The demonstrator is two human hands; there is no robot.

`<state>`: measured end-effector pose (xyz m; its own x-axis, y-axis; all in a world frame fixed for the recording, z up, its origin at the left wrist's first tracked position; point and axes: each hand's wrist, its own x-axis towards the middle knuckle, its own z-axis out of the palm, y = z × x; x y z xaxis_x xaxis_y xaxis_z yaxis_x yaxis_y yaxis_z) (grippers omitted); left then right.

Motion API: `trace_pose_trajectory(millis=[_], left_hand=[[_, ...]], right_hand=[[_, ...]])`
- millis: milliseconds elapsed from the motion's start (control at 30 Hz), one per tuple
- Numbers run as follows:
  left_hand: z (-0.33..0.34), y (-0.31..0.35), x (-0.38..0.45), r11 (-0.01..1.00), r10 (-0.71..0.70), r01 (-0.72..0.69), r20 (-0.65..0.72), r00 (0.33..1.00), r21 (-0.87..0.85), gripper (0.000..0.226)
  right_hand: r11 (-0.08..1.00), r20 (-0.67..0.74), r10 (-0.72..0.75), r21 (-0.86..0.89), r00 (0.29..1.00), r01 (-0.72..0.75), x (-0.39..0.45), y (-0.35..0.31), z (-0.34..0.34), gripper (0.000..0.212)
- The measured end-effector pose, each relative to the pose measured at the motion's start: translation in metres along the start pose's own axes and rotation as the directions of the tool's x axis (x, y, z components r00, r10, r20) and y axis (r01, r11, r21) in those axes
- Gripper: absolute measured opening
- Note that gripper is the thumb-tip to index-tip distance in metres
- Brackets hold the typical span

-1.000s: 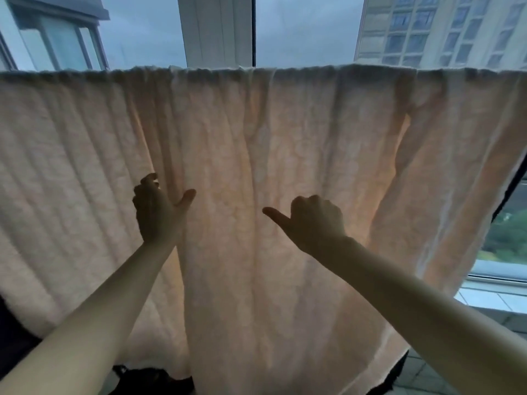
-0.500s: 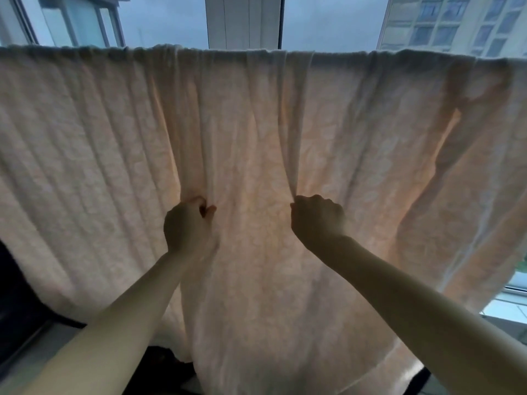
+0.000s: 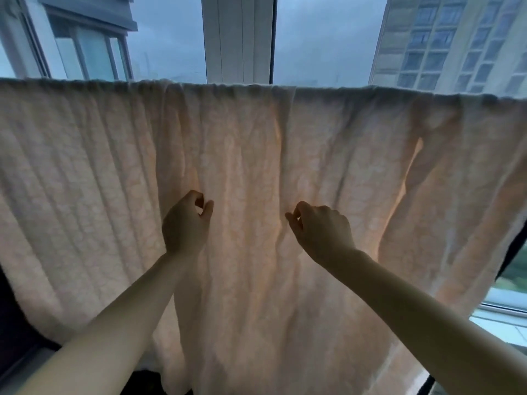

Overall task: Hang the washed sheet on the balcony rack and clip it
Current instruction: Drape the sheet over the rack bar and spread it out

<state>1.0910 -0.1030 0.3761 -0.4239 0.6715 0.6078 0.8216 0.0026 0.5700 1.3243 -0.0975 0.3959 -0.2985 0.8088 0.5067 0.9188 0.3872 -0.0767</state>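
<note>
Hanging over a horizontal line across the full frame width, the sheet (image 3: pixel 256 166) is seen pale peach-cream, backlit, with a faint blotchy floral-like texture and many vertical creases. The rack bar itself is hidden under the top fold. No clips are visible on it.

Orientation: the top fold runs left-right, sagging slightly toward the right; cloth drops straight down from it. Long axis along the bar as far as can be seen, since both ends run out of frame. A deeper fold with a bright gap is seen on the right part of the cloth.

Left hand (image 3: pixel 185 223): fingers curled, thumb and forefinger close at the cloth surface. A small gap is visible between them, so whether cloth is actually pinched cannot be told. Right hand (image 3: pixel 319 229): fingers curled, thumb and forefinger tips at a vertical crease; it looks like a pinch, but a grip on cloth cannot be confirmed. Hands are set apart at about the same height, mid-sheet, with one panel of cloth between them.

Edges: the lower hem is angled, lower at centre, higher at left and right. The window frame (image 3: pixel 239 38) stands right behind the top fold, buildings beyond the glass. A window sill (image 3: pixel 502 326) is seen bottom right, just past the cloth edge. Dark area lower left, unreadable.
</note>
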Motion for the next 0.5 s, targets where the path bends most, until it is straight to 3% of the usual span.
trace_pose_trajectory(millis=[133,300,400,500], left_hand=[[-0.012,0.03,0.032,0.991,0.12,-0.124,-0.077,0.99,-0.044,0.022],[-0.025,0.069,0.056,0.928,0.361,-0.371,-0.178,0.915,-0.025,0.024],[-0.031,0.1,0.071,0.855,0.51,-0.517,-0.248,0.824,0.041,0.023],[-0.033,0.127,0.082,0.69,0.723,-0.688,-0.222,0.654,0.223,0.023]], right_hand=[[0.991,-0.156,-0.131,0.003,0.979,0.134,0.007,0.009,-0.035,0.031],[0.965,-0.363,-0.259,-0.138,0.895,0.223,0.025,0.033,-0.078,0.033],[0.953,-0.442,-0.293,-0.211,0.848,0.219,0.037,0.053,-0.101,0.03],[0.943,-0.515,-0.314,-0.267,0.797,0.198,0.046,0.071,-0.12,0.027]])
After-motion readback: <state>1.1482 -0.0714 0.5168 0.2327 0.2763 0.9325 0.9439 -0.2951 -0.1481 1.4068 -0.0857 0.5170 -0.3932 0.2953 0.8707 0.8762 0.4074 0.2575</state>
